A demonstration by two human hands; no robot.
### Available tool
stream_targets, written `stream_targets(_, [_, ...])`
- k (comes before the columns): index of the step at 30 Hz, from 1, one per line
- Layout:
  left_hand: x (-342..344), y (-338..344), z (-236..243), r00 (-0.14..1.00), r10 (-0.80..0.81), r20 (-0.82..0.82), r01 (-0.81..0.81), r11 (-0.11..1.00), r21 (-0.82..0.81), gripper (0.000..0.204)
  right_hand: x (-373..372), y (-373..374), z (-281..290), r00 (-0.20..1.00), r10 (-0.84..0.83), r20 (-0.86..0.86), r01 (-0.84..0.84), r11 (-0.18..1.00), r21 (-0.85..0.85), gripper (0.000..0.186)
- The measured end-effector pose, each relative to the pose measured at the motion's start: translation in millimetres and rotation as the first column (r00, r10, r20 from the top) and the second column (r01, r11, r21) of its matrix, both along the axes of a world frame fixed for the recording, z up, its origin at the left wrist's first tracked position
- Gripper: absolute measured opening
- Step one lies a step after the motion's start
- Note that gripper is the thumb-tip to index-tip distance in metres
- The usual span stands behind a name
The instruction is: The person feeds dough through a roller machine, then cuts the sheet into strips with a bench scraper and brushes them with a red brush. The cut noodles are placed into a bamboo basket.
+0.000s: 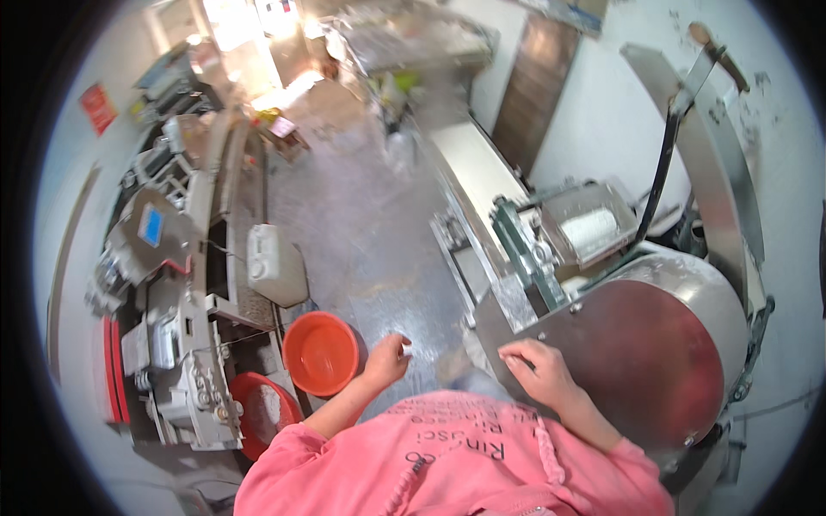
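Observation:
My left hand [387, 361] hangs in the air over the floor, just right of an orange-red basin [320, 353]. Its fingers are loosely curled and nothing shows in them. At the near corner of a large machine, my right hand [540, 370] is held with the fingers bent and partly apart, also with nothing visible in it. Whether it touches the machine's grey side panel [508, 325] I cannot tell. The machine has a dark red round side [645, 365], a metal drum [688, 288], green fittings [520, 249] and a pale belt [477, 163].
A second red basin [262, 413], with whitish material inside, stands by the left bench. Beyond the orange one is a white jerrycan [275, 265]. Metal machines [151, 228] line the left wall. A long-handled lever [667, 155] rises at right. A cluttered table [413, 43] stands far back.

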State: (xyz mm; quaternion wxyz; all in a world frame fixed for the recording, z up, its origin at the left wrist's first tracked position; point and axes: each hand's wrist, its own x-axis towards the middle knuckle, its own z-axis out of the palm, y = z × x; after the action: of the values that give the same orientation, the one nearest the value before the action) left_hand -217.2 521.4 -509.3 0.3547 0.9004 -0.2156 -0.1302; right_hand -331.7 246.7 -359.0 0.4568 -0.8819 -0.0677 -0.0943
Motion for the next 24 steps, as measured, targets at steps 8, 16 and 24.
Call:
stream_targets(8, [141, -43, -19, 0.954, -0.103, -0.280, 0.172, 0.957, 0.233, 0.023, 128, -31, -60, 0.985, -0.157, -0.070, 0.160, 0.987, 0.027, 0.014])
stream_targets(16, [291, -2, -118, 0.901, -0.105, -0.421, 0.331, 0.793, 0.511, 0.037, 206, -58, -53, 0.888, -0.432, -0.159, 0.437, 0.899, -0.006, 0.014])
stream_targets(24, [413, -19, -238, 0.656, -0.426, -0.623, 0.755, 0.368, 0.543, 0.033, 220, -158, -6, 0.515, -0.836, 0.190, 0.694, 0.276, -0.665, 0.018])
